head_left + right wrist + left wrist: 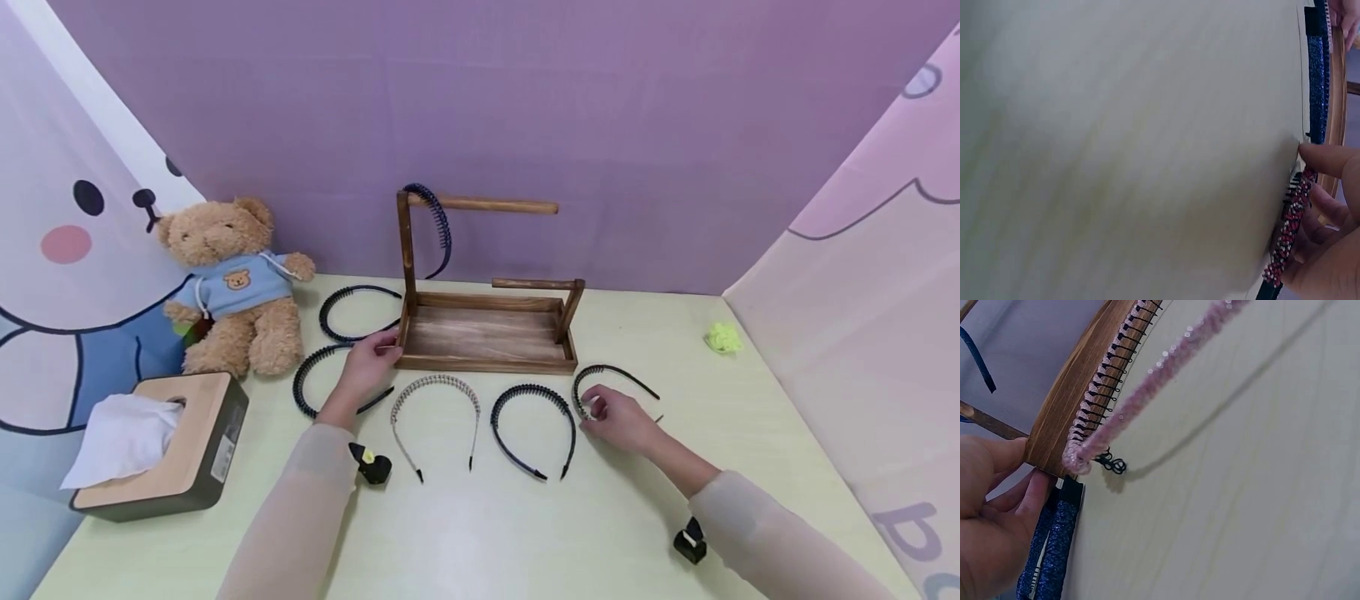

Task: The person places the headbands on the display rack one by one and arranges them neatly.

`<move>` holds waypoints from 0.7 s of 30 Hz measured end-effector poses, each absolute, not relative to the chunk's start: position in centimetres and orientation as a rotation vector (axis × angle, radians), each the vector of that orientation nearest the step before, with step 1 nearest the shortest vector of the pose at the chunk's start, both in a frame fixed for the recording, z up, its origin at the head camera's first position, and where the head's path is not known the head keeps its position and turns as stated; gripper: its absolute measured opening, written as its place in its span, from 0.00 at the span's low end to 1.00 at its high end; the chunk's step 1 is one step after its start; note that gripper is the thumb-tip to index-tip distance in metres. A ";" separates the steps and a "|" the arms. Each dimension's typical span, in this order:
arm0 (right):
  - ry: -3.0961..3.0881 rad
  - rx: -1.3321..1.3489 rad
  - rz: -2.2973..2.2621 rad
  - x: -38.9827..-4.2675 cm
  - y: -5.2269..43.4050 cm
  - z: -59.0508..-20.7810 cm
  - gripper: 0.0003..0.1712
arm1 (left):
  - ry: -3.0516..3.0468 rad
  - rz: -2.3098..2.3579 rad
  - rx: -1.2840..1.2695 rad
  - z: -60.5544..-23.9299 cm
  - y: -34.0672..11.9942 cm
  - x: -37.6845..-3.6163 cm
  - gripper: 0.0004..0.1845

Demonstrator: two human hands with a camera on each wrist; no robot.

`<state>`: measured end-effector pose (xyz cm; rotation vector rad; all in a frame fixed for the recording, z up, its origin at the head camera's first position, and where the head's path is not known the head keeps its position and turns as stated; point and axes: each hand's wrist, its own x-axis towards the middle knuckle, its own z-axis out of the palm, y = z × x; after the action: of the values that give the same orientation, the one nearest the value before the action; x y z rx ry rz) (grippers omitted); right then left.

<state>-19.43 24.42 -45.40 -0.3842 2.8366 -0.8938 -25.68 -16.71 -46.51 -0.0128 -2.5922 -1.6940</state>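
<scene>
A brown wooden rack (487, 364) has a low tray and two horizontal bars, with a dark toothed headband (444, 229) hanging from the upper bar. My left hand (370, 365) grips the rack's front left corner, thumb and fingers on either side of the wood. In the right wrist view, a headband covered in red, white and dark beads (1291, 228) lies on the table, and the fingers of my right hand (618, 419) hold one side of it. Between the hands lie a pink headband (436, 381) and a dark blue headband (531, 389).
Two more dark headbands lie left of the rack, one farther back (325, 318) and one partly under my left forearm (299, 387). A teddy bear (238, 287) and a tissue box (217, 442) stand at the left. A yellow-green crumpled item (723, 337) lies at the right.
</scene>
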 end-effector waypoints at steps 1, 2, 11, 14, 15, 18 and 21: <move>2.841 -0.371 -0.886 -19.4 24.4 -45.3 0.17 | -2.591 -1.696 -0.015 -46.5 -16.7 -25.7 0.21; 2.846 -0.355 -0.880 -19.3 24.3 -45.2 0.17 | -2.590 -1.696 -0.016 -46.5 -16.7 -25.8 0.21; 2.986 -0.256 -0.962 -19.0 25.1 -44.2 0.13 | -2.594 -1.698 -0.009 -46.5 -16.8 -25.9 0.21; 3.078 -0.248 -1.034 -19.1 25.5 -43.7 0.13 | -2.597 -1.698 -0.005 -46.6 -16.8 -25.9 0.21; 3.112 -0.242 -1.062 -19.1 25.6 -43.6 0.13 | -2.600 -1.699 -0.004 -46.6 -16.8 -25.9 0.21; 3.221 -0.209 -1.145 -19.3 26.0 -43.0 0.11 | -2.603 -1.699 0.003 -46.7 -16.8 -25.8 0.21; 3.297 -0.187 -1.199 -19.7 26.3 -42.4 0.11 | -2.605 -1.695 0.005 -46.6 -16.8 -25.6 0.21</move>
<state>-19.71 26.27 -42.41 -0.1871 3.2970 -1.1991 -25.62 -16.76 -46.55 0.0048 -2.6054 -1.6950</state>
